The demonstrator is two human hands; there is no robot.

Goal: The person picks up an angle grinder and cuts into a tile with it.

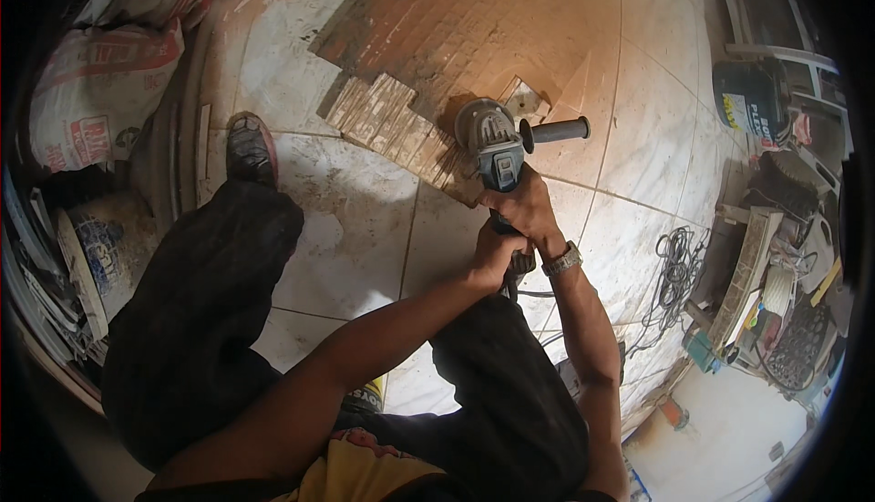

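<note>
An angle grinder [499, 166] is held in both of my hands above the floor. My right hand [530, 208], with a watch [562, 258] on its wrist, is wrapped round the grinder's body. Closer to me, my left hand [499, 254] grips its rear end. The black side handle [558, 130] sticks out to the right with no hand on it. Beneath the grinder's head lies a stepped, rough-faced stone-look tile [383, 119]. A small light tile piece [526, 99] with a dark spot sits beside the disc. Whether the disc touches either one, I cannot tell.
Reddish dust covers a ribbed dark panel [456, 23] beyond the tile. To the right, a tangled black cable [679, 274] lies near a cluttered rack and a dark container [752, 96]. Printed sacks [105, 92] and a bucket [114, 247] stand left. My shoe [252, 148] rests on floor tiles.
</note>
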